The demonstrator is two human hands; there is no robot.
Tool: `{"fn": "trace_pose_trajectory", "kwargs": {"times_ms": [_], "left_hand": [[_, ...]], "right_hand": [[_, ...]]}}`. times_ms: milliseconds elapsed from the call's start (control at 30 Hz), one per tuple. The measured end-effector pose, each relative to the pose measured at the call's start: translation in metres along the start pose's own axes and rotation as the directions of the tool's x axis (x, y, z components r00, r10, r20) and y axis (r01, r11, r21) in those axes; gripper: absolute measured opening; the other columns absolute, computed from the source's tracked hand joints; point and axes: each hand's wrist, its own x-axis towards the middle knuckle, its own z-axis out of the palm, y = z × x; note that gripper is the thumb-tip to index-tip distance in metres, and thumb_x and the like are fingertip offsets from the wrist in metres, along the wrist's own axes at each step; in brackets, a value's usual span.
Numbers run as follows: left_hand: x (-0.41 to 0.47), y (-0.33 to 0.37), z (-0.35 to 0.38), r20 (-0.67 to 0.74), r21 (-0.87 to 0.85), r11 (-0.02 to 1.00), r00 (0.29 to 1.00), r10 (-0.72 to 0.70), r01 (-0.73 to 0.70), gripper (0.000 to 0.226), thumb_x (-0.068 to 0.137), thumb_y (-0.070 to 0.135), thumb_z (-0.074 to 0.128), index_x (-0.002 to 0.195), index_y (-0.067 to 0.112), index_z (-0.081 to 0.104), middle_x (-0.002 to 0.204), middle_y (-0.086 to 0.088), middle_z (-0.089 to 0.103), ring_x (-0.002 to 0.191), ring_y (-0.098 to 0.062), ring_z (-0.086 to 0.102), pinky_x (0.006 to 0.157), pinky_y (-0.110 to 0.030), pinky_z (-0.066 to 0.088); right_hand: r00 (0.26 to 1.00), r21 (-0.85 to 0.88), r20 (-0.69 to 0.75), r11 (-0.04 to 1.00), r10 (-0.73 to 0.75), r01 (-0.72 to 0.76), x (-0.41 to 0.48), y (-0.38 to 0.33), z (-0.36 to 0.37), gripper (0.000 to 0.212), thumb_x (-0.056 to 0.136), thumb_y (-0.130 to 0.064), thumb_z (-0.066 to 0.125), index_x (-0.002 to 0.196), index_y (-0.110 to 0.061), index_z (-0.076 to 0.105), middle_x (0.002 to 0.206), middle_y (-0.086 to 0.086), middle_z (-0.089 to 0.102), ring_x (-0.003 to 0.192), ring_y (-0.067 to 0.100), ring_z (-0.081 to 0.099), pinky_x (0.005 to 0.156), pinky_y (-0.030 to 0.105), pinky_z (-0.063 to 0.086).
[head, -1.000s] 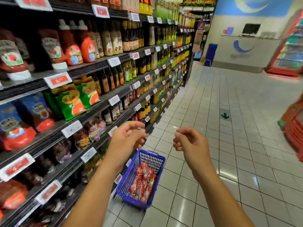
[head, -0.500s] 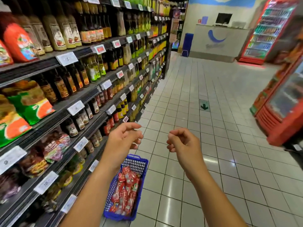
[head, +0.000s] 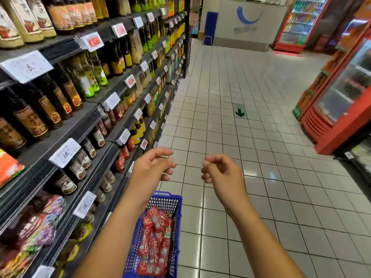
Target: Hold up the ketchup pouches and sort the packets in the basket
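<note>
**Clerk:** Item one, left hand. How is it lying?

**Checker:** It is hovering at mid-height in the aisle, fingers loosely curled, thumb slightly apart, gripping nothing. It is hanging just beside the lower shelf edge, not touching it.

**Clerk:** Item two, right hand.

**Checker:** It is floating level with the left, over the tiled floor. The fingers are bending inward, and the thumb and forefinger tips are nearly meeting. Nothing is showing between them.

**Clerk:** Item three, container.

**Checker:** The blue basket is sitting low, under the left forearm and close against the shelving. The red sachets are lying heaped inside it, filling the bottom.

**Clerk:** Nearest stock?

**Checker:** Dark bottles are standing in rows behind white price tags, near the left hand. A red cooler is standing well apart on the right.

**Clerk:** Step in hand?

**Checker:** Judging by the empty hands and the loaded basket, the person is passing along the shelves between pickings, neither reaching nor placing.

**Clerk:** Requirement for a next move?

**Checker:** Any pick from the shelf is calling for the left hand to open wider and turn toward a bottle neck. Lifting the basket is calling for a reach well down, as no handle is showing in view.
</note>
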Motion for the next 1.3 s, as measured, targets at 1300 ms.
{"fn": "trace_pose_trajectory", "kwargs": {"times_ms": [1300], "left_hand": [[0.167,-0.715,-0.171,-0.351,0.244,0.458,0.518,-0.780,0.855,0.013,0.086,0.014,0.063,0.081,0.026,0.065,0.066,0.004,0.068,0.059,-0.012,0.062,0.049,-0.024,0.052]], "right_hand": [[0.553,-0.656,0.206,0.533,0.807,-0.534,0.097,0.696,0.145,0.017,0.095,-0.017,0.056,0.110,-0.009,0.056,0.094,0.009,0.063,0.080,0.024,0.057,0.072,0.037,0.047]]}}
